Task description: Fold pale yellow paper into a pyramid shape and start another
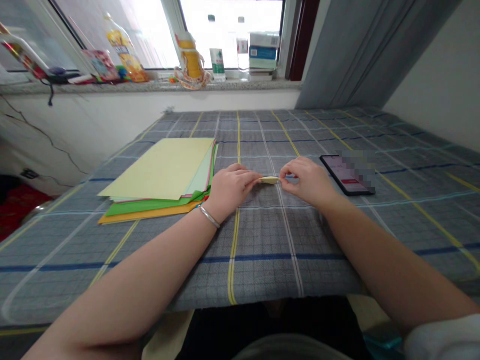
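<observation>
At nine o'clock lies a paper stack (161, 170), beside the left hand (233, 187), whose fingertips pinch one end of the small yellow paper (269, 180) at center, its other end pinched by the right hand (305, 181).

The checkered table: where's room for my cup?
Bare cloth lies between the left arm and right arm, this side of the small yellow paper. More lies behind the left hand and right hand, toward the wall, and right of the phone. It's crowded where the left hand sits beside the paper pile, and on the windowsill with its bottles.
</observation>
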Demonstrator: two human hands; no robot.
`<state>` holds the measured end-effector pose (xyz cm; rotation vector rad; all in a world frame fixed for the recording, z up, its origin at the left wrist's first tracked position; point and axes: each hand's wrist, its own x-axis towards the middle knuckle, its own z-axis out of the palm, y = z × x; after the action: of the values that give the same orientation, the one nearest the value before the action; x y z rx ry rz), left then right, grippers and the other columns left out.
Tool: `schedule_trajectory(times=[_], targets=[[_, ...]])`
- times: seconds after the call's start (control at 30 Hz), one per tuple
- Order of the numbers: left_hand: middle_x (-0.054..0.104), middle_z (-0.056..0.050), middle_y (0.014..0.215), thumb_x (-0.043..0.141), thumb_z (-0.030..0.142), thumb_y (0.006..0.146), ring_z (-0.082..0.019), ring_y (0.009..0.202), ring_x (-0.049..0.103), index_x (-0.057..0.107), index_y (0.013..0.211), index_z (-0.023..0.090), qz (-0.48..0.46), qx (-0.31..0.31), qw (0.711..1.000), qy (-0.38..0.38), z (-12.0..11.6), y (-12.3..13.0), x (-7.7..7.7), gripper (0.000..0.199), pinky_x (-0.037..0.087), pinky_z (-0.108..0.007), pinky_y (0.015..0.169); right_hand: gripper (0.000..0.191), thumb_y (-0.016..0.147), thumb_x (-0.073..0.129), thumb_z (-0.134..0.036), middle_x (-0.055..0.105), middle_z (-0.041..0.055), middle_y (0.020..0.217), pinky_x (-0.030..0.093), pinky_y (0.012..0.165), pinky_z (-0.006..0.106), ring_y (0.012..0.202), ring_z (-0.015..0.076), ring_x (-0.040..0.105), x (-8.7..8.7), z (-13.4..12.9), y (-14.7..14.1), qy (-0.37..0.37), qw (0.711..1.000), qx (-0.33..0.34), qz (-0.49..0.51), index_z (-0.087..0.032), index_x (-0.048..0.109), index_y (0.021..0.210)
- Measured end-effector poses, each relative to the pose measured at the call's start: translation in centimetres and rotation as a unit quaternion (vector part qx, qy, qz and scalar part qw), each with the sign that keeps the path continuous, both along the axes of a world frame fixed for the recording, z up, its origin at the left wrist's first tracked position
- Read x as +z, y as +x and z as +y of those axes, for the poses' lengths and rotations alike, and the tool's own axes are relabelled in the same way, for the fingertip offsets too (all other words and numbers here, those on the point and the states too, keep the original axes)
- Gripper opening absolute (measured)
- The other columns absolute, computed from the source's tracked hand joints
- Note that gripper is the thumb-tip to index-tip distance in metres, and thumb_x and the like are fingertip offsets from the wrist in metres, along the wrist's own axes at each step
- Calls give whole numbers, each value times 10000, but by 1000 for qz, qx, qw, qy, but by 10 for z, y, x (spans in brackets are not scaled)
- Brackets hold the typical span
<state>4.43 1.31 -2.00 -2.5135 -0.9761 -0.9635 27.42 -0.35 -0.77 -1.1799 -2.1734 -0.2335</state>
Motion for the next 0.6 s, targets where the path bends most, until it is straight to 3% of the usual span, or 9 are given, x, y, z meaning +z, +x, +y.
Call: schedule_trajectory(times=[0.2, 0.3, 0.4, 0.6], targets=[[759, -19, 847, 542, 365, 949, -174, 799, 664, 747, 958, 227, -25, -19, 999, 4, 2, -2, -1, 247, 490, -288, 708, 41, 783, 615, -191, 679, 26, 867, 460, 768, 323, 844, 193, 596, -1, 2, 2, -39, 997, 66, 9, -222, 619, 812], [756, -18, 858, 541, 363, 950, -173, 823, 665, 737, 978, 220, -24, -51, 998, -15, 3, -2, 0, 244, 498, -294, 747, 133, 799, 654, -264, 688, 28, 942, 468, 787, 325, 874, 192, 607, -6, 4, -1, -73, 992, 98, 23, -228, 637, 926], [753, -22, 909, 541, 366, 949, -179, 857, 665, 723, 1004, 216, -20, -76, 996, -48, 3, 0, -1, 241, 504, -310, 786, 93, 848, 622, -310, 691, 18, 902, 471, 735, 310, 822, 176, 620, -13, 6, -5, -104, 988, 99, 50, -234, 643, 899], [741, -54, 969, 614, 321, 899, -203, 902, 664, 698, 1027, 185, -44, -77, 990, -111, 4, 3, -3, 205, 510, -350, 834, 52, 849, 588, -237, 684, 15, 831, 483, 667, 293, 750, 163, 625, -15, 6, -9, -117, 982, 72, 129, -221, 633, 830]])
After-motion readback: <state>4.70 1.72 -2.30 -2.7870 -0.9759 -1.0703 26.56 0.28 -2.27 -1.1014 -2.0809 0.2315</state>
